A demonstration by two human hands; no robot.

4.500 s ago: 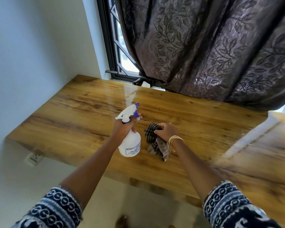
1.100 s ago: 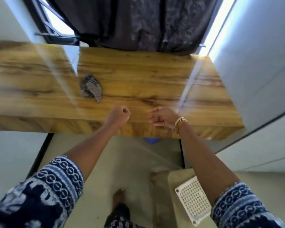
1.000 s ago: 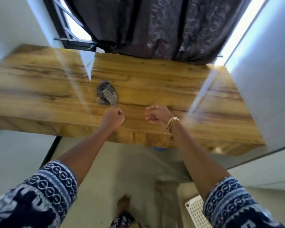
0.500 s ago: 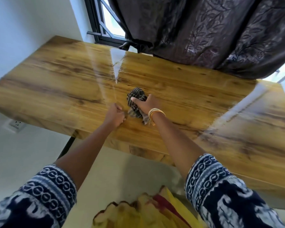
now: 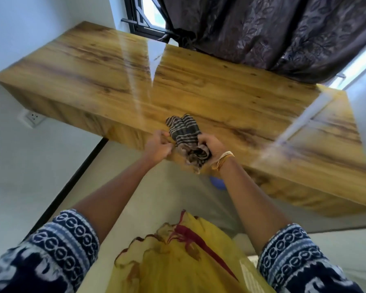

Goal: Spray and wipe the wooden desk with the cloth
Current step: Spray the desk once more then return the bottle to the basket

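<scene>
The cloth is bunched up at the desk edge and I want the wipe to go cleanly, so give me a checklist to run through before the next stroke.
1. Cloth in hand: ok, right hand grips its lower end.
2. Left hand helping: ok, fingers pinch the cloth's left edge.
3. Cloth folded flat for wiping: not ok, it is crumpled, one end hanging past the desk's front edge.
4. Wooden desk free of obstacles: ok, nothing else lies on the visible top.
5. Desk sprayed: cannot tell, glare hides any wetness.
6. Spray bottle within reach: cannot tell, not in view.
</scene>
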